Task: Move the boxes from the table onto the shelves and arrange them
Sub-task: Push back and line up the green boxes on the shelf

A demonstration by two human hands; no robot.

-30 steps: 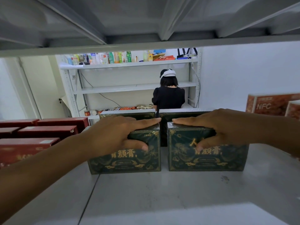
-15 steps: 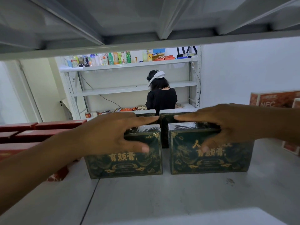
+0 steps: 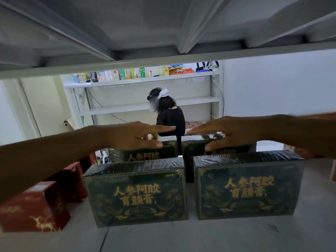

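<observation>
Wrapped green boxes (image 3: pixel 136 193): stiff, probably slick.
Left hand (image 3: pixel 134 138) and right hand (image 3: pixel 229 133) hover straight-fingered, empty; I'd pinch top edges.

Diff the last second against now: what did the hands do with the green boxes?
The left hand let go of the left front box and the right hand of the right front box. Both hands now reach back over the rear green boxes, fingers straight, contact unclear. The front boxes still stand side by side on the shelf, red boxes to their left.
</observation>
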